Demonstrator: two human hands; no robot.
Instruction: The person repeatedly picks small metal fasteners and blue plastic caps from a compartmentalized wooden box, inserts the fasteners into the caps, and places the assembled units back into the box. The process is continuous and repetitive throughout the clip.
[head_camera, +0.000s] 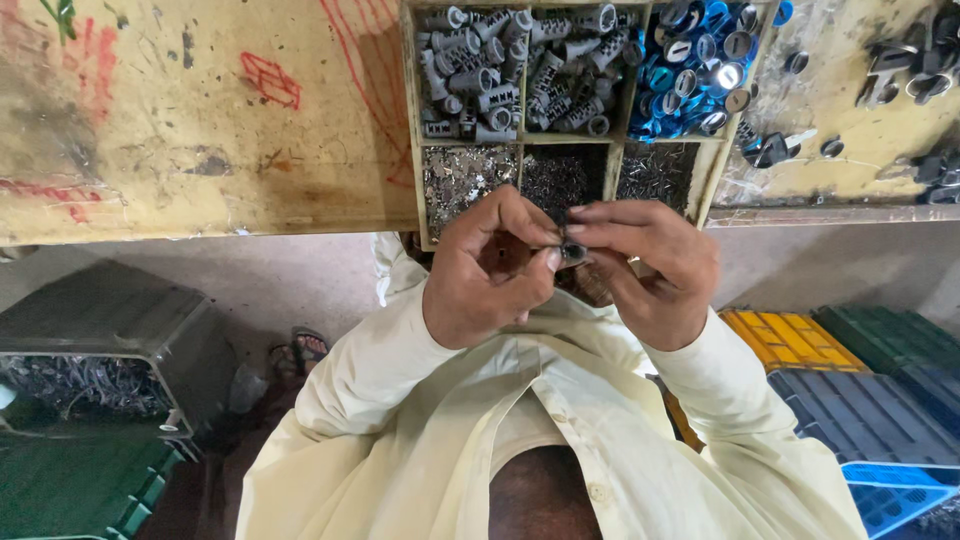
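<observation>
Soft daylight fills the picture. The blue caps (690, 70) shine with glare. The edges bend, and the floor below the bench (200, 130) looks dark.

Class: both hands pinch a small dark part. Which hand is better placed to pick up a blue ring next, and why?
Probably the right hand: it sits below the compartment of blue rings, on that side of the tray. The left hand lies under the grey cylinders, gripping the small dark part.

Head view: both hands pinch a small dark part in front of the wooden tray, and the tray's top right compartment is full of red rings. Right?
Not quite. In the head view the left hand and right hand do pinch a small dark part in front of the wooden tray, but the rings in its top right compartment are blue, not red.
</observation>
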